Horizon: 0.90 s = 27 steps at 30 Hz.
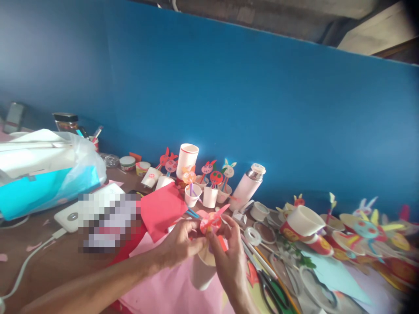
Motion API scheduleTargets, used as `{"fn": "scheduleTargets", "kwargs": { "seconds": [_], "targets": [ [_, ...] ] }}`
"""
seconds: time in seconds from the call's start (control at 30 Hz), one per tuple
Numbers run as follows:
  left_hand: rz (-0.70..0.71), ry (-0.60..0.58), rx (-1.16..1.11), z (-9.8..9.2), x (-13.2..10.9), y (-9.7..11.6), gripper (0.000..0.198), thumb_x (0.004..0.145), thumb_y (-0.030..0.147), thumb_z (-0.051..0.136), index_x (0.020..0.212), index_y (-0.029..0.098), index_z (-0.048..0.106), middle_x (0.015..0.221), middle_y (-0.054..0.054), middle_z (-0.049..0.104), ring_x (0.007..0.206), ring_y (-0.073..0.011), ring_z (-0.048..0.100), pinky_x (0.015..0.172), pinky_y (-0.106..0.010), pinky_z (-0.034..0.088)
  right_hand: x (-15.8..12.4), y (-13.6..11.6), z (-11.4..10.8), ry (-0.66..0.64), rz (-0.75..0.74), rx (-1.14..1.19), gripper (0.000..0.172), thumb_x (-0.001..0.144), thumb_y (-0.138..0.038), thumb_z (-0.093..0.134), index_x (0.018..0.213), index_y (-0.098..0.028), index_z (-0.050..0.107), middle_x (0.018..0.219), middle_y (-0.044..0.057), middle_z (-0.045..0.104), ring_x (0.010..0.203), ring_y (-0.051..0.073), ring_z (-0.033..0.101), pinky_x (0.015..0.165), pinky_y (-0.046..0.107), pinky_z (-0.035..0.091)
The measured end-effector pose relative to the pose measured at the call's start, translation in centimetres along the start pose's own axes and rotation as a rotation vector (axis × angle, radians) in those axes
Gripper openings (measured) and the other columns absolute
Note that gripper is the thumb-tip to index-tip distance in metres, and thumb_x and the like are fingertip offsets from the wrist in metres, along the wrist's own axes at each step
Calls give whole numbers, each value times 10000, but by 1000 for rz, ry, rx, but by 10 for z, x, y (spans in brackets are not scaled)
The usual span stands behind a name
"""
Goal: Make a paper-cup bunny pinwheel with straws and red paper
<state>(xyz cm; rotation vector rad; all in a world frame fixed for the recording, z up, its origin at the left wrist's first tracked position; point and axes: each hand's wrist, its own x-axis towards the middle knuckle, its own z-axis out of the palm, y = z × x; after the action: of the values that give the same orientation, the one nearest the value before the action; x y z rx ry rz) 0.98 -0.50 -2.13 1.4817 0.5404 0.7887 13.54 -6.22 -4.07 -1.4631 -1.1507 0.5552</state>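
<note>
The red-and-pink paper face [212, 221] with pointed ears sits at the lower centre of my frame, raised over a white paper cup [202, 274]. I have the left hand [185, 242] with thumb and fingers drawn together, pinching the face at its left side. The right hand [229, 246] pinches it from the right, thumb over the lower edge. The cup's rim is partly covered by both hands; I cannot tell whether they touch it.

Pink paper [163, 290] extends around the cup at the bottom of the frame. To the left of the hands lies a red sheet [162, 207]; to the lower right lie scissors [268, 285] and, higher up, a tape roll [253, 236].

At frame centre, above the hands, small cups [209, 197] hold finished-looking paper faces, with a tall cup [187, 159] behind and a pink flask [247, 187] to their right. More cups [304, 220] stand at the right edge.

On the brown tabletop [62, 272] at left rest a white device [69, 216] with a cable and a plastic bag [88, 159]. A blue partition [245, 96] fills the upper frame.
</note>
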Motion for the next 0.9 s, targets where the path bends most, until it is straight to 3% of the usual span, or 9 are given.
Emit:
{"fn": "scheduleTargets", "kwargs": {
  "seconds": [0.2,0.37,0.67,0.9],
  "targets": [
    [-52,-52,-45,-1,0,-3,245,752,240,611,932,88,678,778,-67,659,800,-229,618,698,-291,481,2,6,-2,-58,74,112,426,813,-441,568,1150,-234,410,852,29,574,782,183,565,651,293,466],
    [-46,-22,-32,-1,-1,-1,265,785,268,581,960,92,674,818,-72,656,818,-218,606,714,-280,466,5,7,-4,-214,115,401,433,797,-395,621,1140,-253,397,845,9,589,708,142,553,569,231,446],
    [-126,41,11,-2,-2,0,180,710,241,599,763,92,684,650,-27,626,666,-176,584,642,-252,454,9,3,-4,-319,127,609,351,796,-306,645,1088,-226,466,918,29,634,845,169,600,789,311,459],
    [-146,11,-143,-3,1,-2,210,738,259,608,851,98,681,755,-48,650,759,-194,608,701,-264,464,15,4,-14,-354,185,673,205,867,-340,535,1023,-209,558,871,19,617,735,131,566,712,255,442]
  ]
}}
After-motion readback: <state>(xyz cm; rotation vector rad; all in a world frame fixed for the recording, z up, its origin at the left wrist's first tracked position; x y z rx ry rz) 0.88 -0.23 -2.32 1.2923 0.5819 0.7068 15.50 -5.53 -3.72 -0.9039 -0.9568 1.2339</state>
